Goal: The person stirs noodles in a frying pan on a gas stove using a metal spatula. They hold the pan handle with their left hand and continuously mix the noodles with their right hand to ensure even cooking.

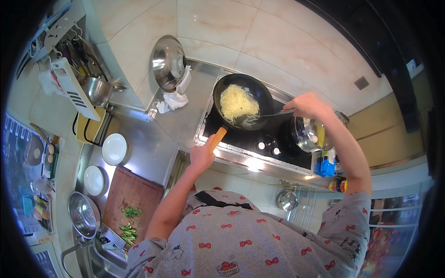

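Note:
A black frying pan sits on the black cooktop with pale yellow shredded food in it, probably shredded potato. My left hand grips the pan's wooden handle. Above the pan's right side, my right hand holds a metal spatula by its handle; its far end reaches down into the pan beside the food. Just below my right forearm stands a steel pot with an egg and something yellow-green in it.
A domed pan lid leans against the tiled wall by crumpled white paper. To the left are two white plates, a steel bowl by the sink, and a wooden cutting board with chopped greens and a cleaver.

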Demonstrator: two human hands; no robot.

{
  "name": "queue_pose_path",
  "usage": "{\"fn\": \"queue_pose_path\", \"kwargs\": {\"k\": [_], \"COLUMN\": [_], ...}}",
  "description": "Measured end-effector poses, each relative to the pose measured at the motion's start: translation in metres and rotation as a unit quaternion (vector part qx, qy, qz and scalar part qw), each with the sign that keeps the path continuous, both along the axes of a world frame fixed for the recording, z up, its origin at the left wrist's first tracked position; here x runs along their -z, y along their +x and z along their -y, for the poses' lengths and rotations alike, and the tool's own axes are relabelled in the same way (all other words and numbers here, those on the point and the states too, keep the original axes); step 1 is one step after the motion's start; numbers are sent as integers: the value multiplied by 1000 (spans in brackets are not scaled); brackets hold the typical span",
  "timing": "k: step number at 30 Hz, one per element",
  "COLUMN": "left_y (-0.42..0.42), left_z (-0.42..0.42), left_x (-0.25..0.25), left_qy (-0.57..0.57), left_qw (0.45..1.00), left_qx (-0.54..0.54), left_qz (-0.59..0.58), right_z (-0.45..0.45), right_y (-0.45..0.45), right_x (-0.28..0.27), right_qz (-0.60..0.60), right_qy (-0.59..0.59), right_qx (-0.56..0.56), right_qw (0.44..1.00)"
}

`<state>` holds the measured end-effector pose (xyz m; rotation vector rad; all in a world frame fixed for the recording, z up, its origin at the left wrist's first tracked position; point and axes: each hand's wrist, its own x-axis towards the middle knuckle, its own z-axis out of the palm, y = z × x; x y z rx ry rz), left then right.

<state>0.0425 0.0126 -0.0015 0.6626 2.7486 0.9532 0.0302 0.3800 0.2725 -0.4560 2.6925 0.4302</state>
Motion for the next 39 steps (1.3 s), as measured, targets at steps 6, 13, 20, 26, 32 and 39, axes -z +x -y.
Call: {"fn": "queue_pose_path", "kwargs": {"k": [6,13,20,26,32,39], "left_y": [-3,-2,-4,-5,-2,-4], "left_z": [0,-1,0,0,1,2], "left_x": [-4,3,0,-1,1,-2], "left_qy": [-26,1,5,-15,-8,-14], "left_qw": [1000,1000,1000,999,1000,1000], "left_qx": [4,0,5,10,2,3], "left_qz": [15,4,18,29,20,10], "right_z": [29,44,84,76,86,93], "right_y": [-9,8,-8,-8,5,-24], "right_x": [22,-9,35,55,4,62], "right_qz": [-39,13,-54,-133,-79,-121], "right_qy": [11,-1,-57,-75,-113,-27], "right_qx": [91,85,104,145,130,155], "right_qw": [995,996,992,978,982,980]}}
